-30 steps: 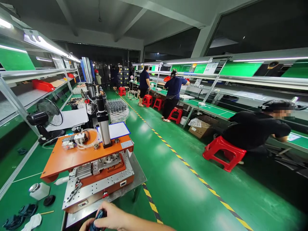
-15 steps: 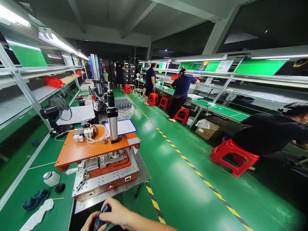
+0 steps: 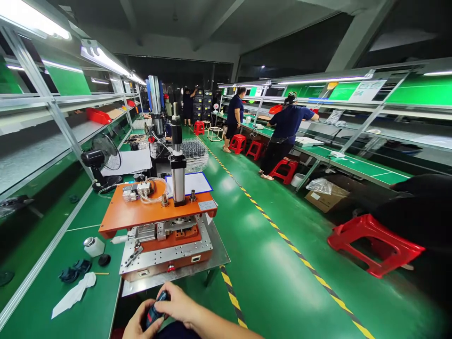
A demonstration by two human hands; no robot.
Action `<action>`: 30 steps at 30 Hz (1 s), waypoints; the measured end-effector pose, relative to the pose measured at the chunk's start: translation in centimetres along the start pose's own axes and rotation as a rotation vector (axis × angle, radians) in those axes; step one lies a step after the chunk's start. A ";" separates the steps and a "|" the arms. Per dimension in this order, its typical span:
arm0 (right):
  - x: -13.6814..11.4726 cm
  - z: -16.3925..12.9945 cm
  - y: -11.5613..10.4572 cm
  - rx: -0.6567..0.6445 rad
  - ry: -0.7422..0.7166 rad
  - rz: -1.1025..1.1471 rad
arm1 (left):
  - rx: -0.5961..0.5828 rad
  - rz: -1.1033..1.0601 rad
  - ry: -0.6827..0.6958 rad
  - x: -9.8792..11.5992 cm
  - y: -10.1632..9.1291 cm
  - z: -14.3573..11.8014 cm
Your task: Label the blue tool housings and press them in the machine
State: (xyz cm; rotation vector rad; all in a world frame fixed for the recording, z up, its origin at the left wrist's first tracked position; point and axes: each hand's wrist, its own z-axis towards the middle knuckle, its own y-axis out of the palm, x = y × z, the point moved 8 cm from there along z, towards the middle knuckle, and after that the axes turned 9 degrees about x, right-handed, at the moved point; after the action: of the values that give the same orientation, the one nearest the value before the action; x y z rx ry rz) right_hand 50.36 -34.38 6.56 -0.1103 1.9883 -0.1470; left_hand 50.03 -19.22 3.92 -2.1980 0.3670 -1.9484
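We pinch a small dark blue part between our right hand and left hand, just below the press fixture; it looks light and rigid, best gripped along its edges.

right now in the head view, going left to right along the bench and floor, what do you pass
white cloth → white bottle → orange press → yellow-black floor stripe → red stool

Press machine on bench, fan behind it to the left; bottle and cloth left of it; stool across the aisle, right.
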 end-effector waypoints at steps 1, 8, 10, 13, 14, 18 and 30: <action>-0.2 0.0 0.0 -0.004 -0.015 -0.003 | -0.015 0.014 0.003 0.2 0.0 0.0; -0.3 0.5 -0.8 -0.052 -0.132 -0.116 | -0.094 0.222 0.042 3.4 0.5 0.2; -0.8 1.6 -2.4 -0.040 -0.188 -0.183 | -0.075 0.235 0.029 3.8 0.5 0.5; -2.6 4.7 -7.2 0.101 -0.278 -0.317 | -0.023 0.250 -0.011 3.7 0.1 0.9; -3.5 6.1 -9.1 0.171 -0.306 -0.373 | -0.011 0.254 -0.019 3.8 -0.1 1.1; -6.4 12.2 -14.6 0.320 -0.408 -0.599 | 0.010 0.280 -0.028 4.2 -0.5 2.0; -5.9 17.9 -16.3 0.291 -0.589 -0.660 | 0.005 0.515 0.156 8.8 1.9 10.1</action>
State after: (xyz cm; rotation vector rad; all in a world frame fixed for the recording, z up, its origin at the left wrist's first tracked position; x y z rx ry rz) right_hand 69.27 -50.56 7.08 -0.5543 1.2665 -0.7369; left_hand 60.92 -23.99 10.44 -1.7205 0.8525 -1.8171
